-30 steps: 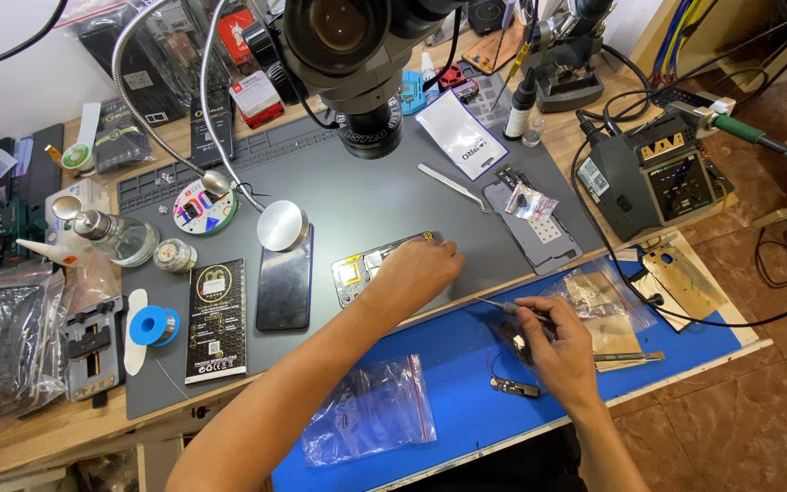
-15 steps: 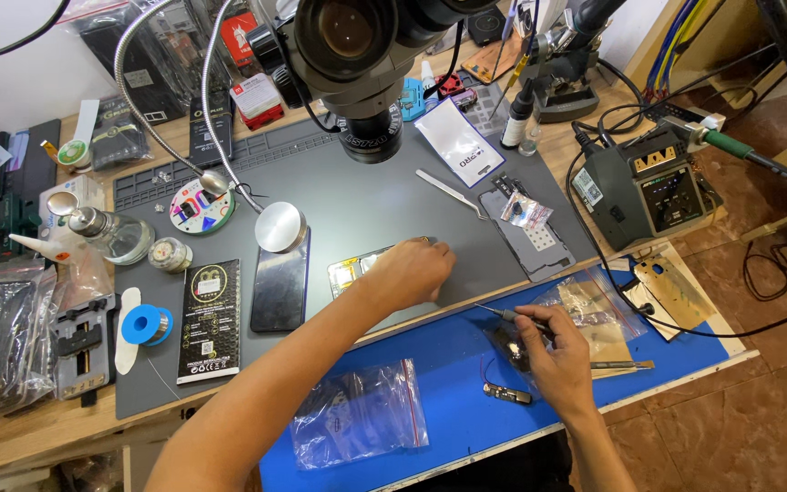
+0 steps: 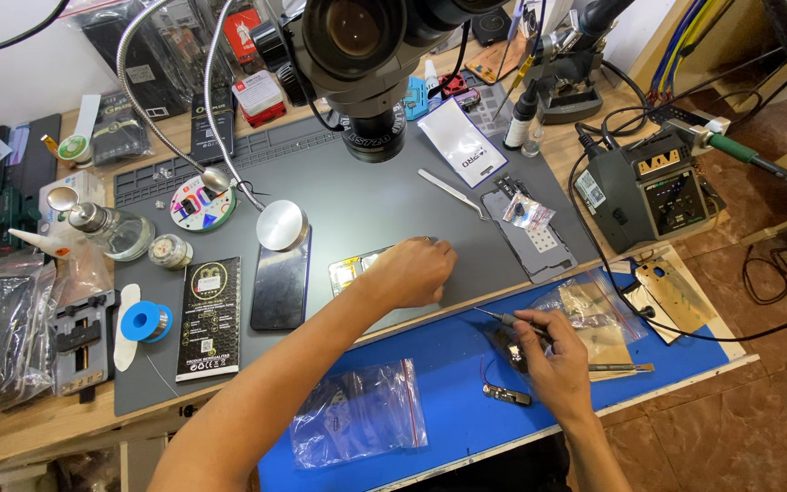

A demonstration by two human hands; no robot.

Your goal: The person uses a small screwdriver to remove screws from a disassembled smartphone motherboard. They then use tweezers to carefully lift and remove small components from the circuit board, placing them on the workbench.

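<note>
My left hand (image 3: 412,271) lies flat over an opened phone body (image 3: 351,270) on the grey work mat (image 3: 384,205), and hides most of it. My right hand (image 3: 553,351) is closed around a thin screwdriver (image 3: 503,319) whose tip points left, above the blue mat (image 3: 448,378). A small dark part (image 3: 507,395) lies on the blue mat just left of that hand. A phone screen (image 3: 281,288) rests face up on the grey mat, left of my left hand.
A microscope head (image 3: 371,55) hangs over the grey mat. Tweezers (image 3: 453,191) and a plastic-bagged part (image 3: 528,214) lie to the right. A soldering station (image 3: 653,187) stands at the right. An empty clear bag (image 3: 362,410) sits on the blue mat. A blue tape roll (image 3: 145,320) sits left.
The view has shifted slightly. My left hand stays on the phone body. My right hand still holds the screwdriver, shifted a little over the blue mat.
</note>
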